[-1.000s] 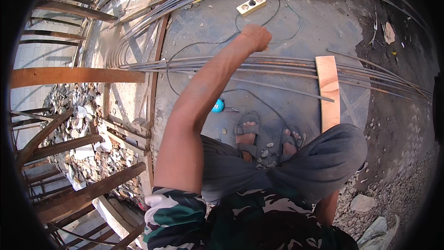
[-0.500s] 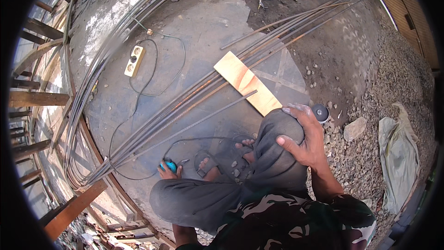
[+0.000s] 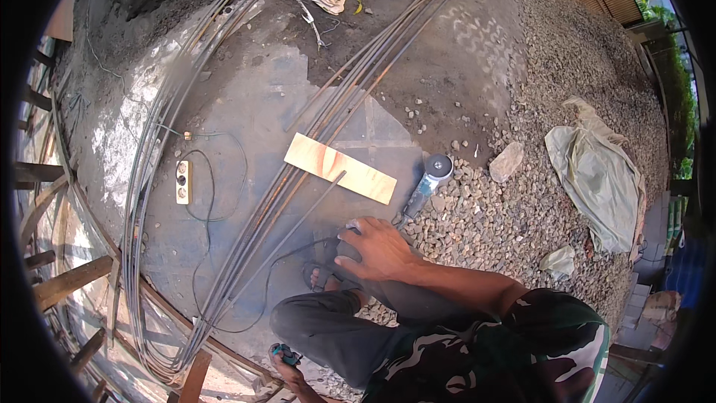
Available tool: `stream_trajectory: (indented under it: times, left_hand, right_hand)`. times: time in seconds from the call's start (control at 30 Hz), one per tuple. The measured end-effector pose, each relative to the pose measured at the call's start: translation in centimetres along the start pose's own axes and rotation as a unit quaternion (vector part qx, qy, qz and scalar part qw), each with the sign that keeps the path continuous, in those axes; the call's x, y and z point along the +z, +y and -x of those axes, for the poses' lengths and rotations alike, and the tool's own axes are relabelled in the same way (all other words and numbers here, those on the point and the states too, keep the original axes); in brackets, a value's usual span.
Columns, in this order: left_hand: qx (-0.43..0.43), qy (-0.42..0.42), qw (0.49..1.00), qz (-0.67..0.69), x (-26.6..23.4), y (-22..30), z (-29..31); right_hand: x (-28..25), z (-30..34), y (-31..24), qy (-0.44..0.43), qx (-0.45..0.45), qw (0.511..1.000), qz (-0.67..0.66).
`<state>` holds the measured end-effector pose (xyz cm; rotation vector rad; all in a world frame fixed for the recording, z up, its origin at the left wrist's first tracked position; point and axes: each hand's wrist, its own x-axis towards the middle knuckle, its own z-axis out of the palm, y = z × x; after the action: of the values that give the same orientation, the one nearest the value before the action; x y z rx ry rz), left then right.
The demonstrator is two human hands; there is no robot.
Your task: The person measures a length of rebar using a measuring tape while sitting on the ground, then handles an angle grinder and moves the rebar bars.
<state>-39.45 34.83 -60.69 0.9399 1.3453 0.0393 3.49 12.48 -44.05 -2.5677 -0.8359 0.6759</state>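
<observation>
At the lower left, my left hand (image 3: pixel 283 370) is closed round a small teal-and-black object (image 3: pixel 286 353) whose exact kind I cannot make out. It is beside my bent left leg, low near the ground. My right hand (image 3: pixel 382 248) lies over my right knee in dark trousers, thumb and fingers apart, holding no tool. A pale wooden board (image 3: pixel 321 160) lies across a bundle of steel rods (image 3: pixel 261 213), and the end of one thinner rod rests on it. Just beyond my right hand, an angle grinder (image 3: pixel 425 190) lies at the edge of the gravel, its round disc end facing up.
A cream power strip (image 3: pixel 183 183) with a dark cable (image 3: pixel 211 209) lies on the left. Long rods curve round the left side beside wooden framing (image 3: pixel 74 282). Gravel (image 3: pixel 477 227), a large stone (image 3: pixel 506 162) and a grey-green sack (image 3: pixel 597 186) are on the right.
My view has swung right and the scene has shifted left. My left hand has drawn back toward my leg with the teal object. The grinder's body now shows beyond my right hand, still on the knee.
</observation>
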Motion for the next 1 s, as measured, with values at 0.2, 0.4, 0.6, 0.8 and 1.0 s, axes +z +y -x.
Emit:
stream_trajectory:
  times: [0.2, 0.4, 0.6, 0.8, 1.0]
  left_hand:
    - [-0.017, 0.06, 0.996, -0.067, -2.5, 8.5, 15.3]
    - [0.047, -0.057, 0.98, -0.186, 1.1, 22.4, 28.3]
    - [0.052, -0.194, 0.938, -0.282, 5.7, 31.3, 31.0]
    - [0.126, -0.331, 0.873, -0.336, 14.1, 35.1, 35.6]
    - [0.105, -0.334, 0.83, -0.435, 22.4, 34.9, 39.0]
  right_hand:
    - [-0.7, 3.7, -3.6, -0.112, 0.082, 0.99, -0.025]
    - [-9.4, 13.2, -9.4, -0.277, 0.141, 0.95, 0.007]
    - [-13.8, 18.0, -8.9, -0.295, 0.116, 0.944, -0.088]
    - [-19.5, 22.5, -7.0, -0.151, 0.156, 0.964, -0.153]
    - [-22.4, 30.1, 0.4, -0.029, 0.215, 0.956, -0.199]
